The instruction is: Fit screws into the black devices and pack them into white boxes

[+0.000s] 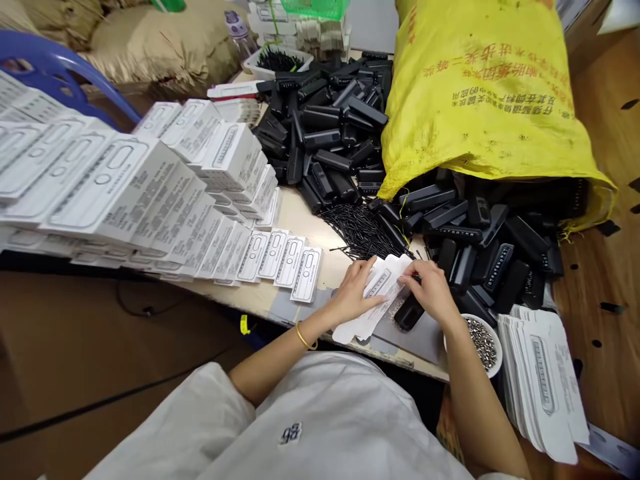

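Observation:
A white printed carton (367,315), unfolded and nearly flat, lies at the table's front edge. My left hand (354,293) grips it from the left, thumb across the printed face and fingers at its far side. At the carton's upper right edge, my right hand (427,290) pinches the card between thumb and fingers. Just below that hand a black plastic case (409,312) lies on the grey work surface, partly covered by the fingers. A small clear plastic bag (395,308) seems to lie between carton and case.
Finished-looking white boxes (135,193) are stacked at left. Black cases (330,127) pile up behind, more spilling from a yellow sack (490,93). Thin black pins (357,230) lie ahead. On the right are a bowl of metal parts (483,343) and flat cartons (543,380).

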Demonstrator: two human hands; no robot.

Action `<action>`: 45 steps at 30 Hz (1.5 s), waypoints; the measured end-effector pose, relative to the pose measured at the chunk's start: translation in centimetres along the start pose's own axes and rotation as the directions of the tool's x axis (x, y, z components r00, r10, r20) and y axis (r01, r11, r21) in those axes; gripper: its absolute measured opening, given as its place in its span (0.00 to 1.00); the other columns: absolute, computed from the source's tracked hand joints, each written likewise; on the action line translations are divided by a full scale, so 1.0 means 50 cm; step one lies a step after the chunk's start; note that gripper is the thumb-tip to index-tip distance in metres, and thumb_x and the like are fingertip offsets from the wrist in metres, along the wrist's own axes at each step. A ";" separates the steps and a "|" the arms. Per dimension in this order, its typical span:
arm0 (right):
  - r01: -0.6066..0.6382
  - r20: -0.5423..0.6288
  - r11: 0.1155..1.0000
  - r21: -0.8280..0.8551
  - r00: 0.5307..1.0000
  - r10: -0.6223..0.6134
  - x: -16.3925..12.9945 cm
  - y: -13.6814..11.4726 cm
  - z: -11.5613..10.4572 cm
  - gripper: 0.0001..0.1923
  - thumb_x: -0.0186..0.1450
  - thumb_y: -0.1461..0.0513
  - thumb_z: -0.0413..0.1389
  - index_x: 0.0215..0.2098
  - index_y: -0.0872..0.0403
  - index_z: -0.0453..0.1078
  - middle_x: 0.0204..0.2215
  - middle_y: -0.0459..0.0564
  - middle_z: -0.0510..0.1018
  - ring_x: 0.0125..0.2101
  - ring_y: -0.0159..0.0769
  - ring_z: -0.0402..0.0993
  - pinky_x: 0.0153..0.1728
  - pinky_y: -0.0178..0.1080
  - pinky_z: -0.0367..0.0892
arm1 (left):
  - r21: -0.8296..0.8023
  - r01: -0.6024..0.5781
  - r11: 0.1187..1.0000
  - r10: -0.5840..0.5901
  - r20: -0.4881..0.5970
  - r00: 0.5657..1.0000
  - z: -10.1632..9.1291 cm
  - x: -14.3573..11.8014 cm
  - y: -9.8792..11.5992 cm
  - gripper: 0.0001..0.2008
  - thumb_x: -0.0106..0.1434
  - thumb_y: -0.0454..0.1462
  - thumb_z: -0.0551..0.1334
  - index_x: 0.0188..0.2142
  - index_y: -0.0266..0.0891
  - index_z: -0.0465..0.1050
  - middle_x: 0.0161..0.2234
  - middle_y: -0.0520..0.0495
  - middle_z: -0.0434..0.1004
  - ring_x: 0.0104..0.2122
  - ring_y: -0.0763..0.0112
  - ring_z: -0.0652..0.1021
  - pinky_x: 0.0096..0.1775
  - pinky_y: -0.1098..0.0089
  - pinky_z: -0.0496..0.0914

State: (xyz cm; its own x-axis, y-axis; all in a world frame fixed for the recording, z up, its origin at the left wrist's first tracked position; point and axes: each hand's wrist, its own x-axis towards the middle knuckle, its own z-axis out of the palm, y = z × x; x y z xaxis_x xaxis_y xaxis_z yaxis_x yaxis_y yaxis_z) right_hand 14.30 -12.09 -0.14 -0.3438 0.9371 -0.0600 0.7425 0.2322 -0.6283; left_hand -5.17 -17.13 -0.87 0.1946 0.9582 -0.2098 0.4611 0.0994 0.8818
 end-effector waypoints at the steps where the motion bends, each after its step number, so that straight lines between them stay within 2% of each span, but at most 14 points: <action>1: 0.067 -0.059 0.994 0.086 0.996 -0.062 -0.006 0.000 -0.014 0.07 0.62 0.61 0.57 0.26 0.51 0.66 0.29 0.47 0.76 0.37 0.40 0.69 0.44 0.45 0.59 | -0.224 0.019 0.974 0.001 0.090 0.996 -0.002 -0.003 0.005 0.36 0.56 0.43 0.68 0.61 0.40 0.59 0.57 0.37 0.66 0.57 0.54 0.69 0.58 0.53 0.62; 3: 0.199 -0.120 0.940 0.279 0.978 -0.171 -0.017 0.001 -0.035 0.09 0.63 0.58 0.58 0.26 0.51 0.66 0.29 0.47 0.76 0.37 0.39 0.69 0.45 0.45 0.60 | -0.596 0.192 0.780 0.023 0.334 0.942 0.001 -0.012 0.014 0.30 0.59 0.49 0.63 0.57 0.36 0.66 0.52 0.37 0.72 0.52 0.55 0.74 0.55 0.55 0.67; 5: 0.266 -0.098 0.821 0.505 0.963 -0.252 -0.026 0.004 -0.045 0.12 0.62 0.56 0.59 0.24 0.50 0.65 0.26 0.47 0.76 0.36 0.39 0.69 0.42 0.44 0.63 | -0.742 0.393 0.543 0.049 0.495 0.867 0.012 -0.021 0.021 0.29 0.59 0.53 0.62 0.50 0.32 0.72 0.45 0.36 0.78 0.42 0.59 0.80 0.48 0.58 0.73; 9: 0.254 -0.205 0.615 0.747 0.967 -0.151 -0.038 0.003 -0.022 0.15 0.58 0.51 0.62 0.24 0.50 0.65 0.24 0.45 0.72 0.34 0.38 0.69 0.38 0.42 0.66 | -0.809 0.445 0.384 -0.018 0.475 0.880 0.034 -0.025 0.034 0.32 0.56 0.53 0.66 0.51 0.32 0.70 0.34 0.40 0.80 0.29 0.66 0.81 0.34 0.66 0.76; 13: 0.102 -0.351 0.703 0.704 0.910 0.219 -0.060 -0.029 0.035 0.15 0.59 0.51 0.60 0.39 0.50 0.71 0.43 0.51 0.72 0.45 0.39 0.69 0.47 0.44 0.65 | -0.834 0.247 0.494 0.001 0.285 0.959 0.043 -0.015 0.045 0.42 0.58 0.49 0.66 0.66 0.49 0.47 0.41 0.46 0.78 0.33 0.66 0.81 0.37 0.64 0.76; 15: 0.018 -0.342 0.738 0.674 0.894 0.290 -0.073 -0.047 0.062 0.16 0.62 0.51 0.57 0.44 0.50 0.71 0.47 0.53 0.70 0.49 0.40 0.67 0.49 0.45 0.64 | -0.784 0.128 0.607 -0.002 0.159 0.987 0.051 -0.013 0.043 0.35 0.61 0.49 0.64 0.63 0.48 0.52 0.44 0.46 0.75 0.36 0.67 0.79 0.40 0.65 0.75; 18: -0.015 -0.371 0.770 0.638 0.870 0.325 -0.085 -0.062 0.085 0.13 0.64 0.51 0.54 0.33 0.52 0.70 0.37 0.49 0.71 0.42 0.38 0.68 0.46 0.43 0.63 | -0.658 0.022 0.752 0.017 0.053 0.998 0.070 -0.016 0.032 0.24 0.62 0.49 0.62 0.54 0.42 0.63 0.45 0.45 0.72 0.39 0.68 0.76 0.43 0.66 0.72; 21: 0.014 -0.422 0.767 0.642 0.842 0.337 -0.088 -0.062 0.088 0.16 0.65 0.51 0.54 0.25 0.52 0.64 0.28 0.44 0.66 0.32 0.34 0.66 0.38 0.39 0.63 | -0.635 0.039 0.772 0.025 0.091 0.996 0.084 -0.021 0.026 0.26 0.64 0.50 0.60 0.56 0.44 0.56 0.42 0.47 0.72 0.38 0.69 0.75 0.44 0.65 0.71; 25: 0.072 -0.357 0.612 0.787 0.863 0.357 -0.086 -0.059 0.079 0.14 0.62 0.52 0.58 0.42 0.49 0.67 0.35 0.46 0.73 0.36 0.35 0.70 0.40 0.40 0.65 | -0.722 0.151 0.675 -0.052 0.157 0.986 0.090 -0.021 0.033 0.39 0.63 0.52 0.60 0.64 0.44 0.41 0.42 0.46 0.73 0.39 0.67 0.76 0.44 0.62 0.71; 27: 0.053 -0.279 0.540 0.840 0.896 0.346 -0.087 -0.058 0.071 0.14 0.62 0.51 0.58 0.39 0.50 0.70 0.36 0.47 0.75 0.37 0.36 0.71 0.41 0.40 0.66 | -0.724 0.187 0.664 -0.083 0.177 0.981 0.090 -0.021 0.040 0.42 0.62 0.52 0.61 0.66 0.43 0.38 0.44 0.43 0.73 0.39 0.65 0.77 0.44 0.60 0.71; 30: 0.022 -0.205 0.439 0.898 0.905 0.373 -0.088 -0.054 0.058 0.15 0.59 0.49 0.60 0.28 0.52 0.69 0.31 0.46 0.76 0.34 0.35 0.72 0.39 0.38 0.67 | -0.650 0.130 0.748 -0.039 0.152 0.988 0.089 -0.028 0.048 0.44 0.62 0.51 0.61 0.68 0.43 0.37 0.50 0.39 0.72 0.45 0.60 0.76 0.50 0.55 0.70; 34: -0.088 -0.054 0.284 0.955 0.888 0.457 -0.092 -0.048 0.049 0.17 0.53 0.49 0.65 0.31 0.51 0.70 0.28 0.43 0.75 0.26 0.30 0.68 0.29 0.35 0.65 | -0.475 0.016 0.880 0.032 0.092 0.995 0.086 -0.039 0.053 0.45 0.61 0.50 0.62 0.69 0.42 0.39 0.60 0.37 0.64 0.58 0.54 0.68 0.60 0.52 0.61; 41: 0.026 -0.268 0.546 0.837 0.890 0.369 -0.122 -0.063 0.081 0.17 0.63 0.48 0.55 0.32 0.53 0.72 0.34 0.50 0.78 0.38 0.37 0.72 0.43 0.41 0.66 | -0.427 0.040 0.903 0.024 0.145 0.989 0.087 -0.035 0.040 0.45 0.64 0.53 0.57 0.69 0.39 0.31 0.70 0.37 0.42 0.68 0.57 0.49 0.66 0.52 0.44; 45: -0.053 -0.197 0.528 0.847 0.893 0.406 -0.131 -0.053 0.094 0.16 0.62 0.49 0.57 0.38 0.52 0.69 0.37 0.49 0.77 0.37 0.37 0.72 0.41 0.41 0.67 | -0.417 0.114 0.902 -0.064 0.134 0.989 0.068 -0.035 0.030 0.38 0.67 0.53 0.51 0.69 0.43 0.37 0.70 0.41 0.39 0.69 0.58 0.45 0.67 0.54 0.43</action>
State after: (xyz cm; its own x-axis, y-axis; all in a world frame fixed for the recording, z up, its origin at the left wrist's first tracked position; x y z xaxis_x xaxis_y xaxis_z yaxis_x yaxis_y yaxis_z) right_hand 11.86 -20.06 -1.74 0.1074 0.9819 -0.1557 -0.0763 -0.1480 -0.9860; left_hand -1.89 -19.55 -0.61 0.2788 0.9054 -0.3201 0.0771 0.3111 0.9472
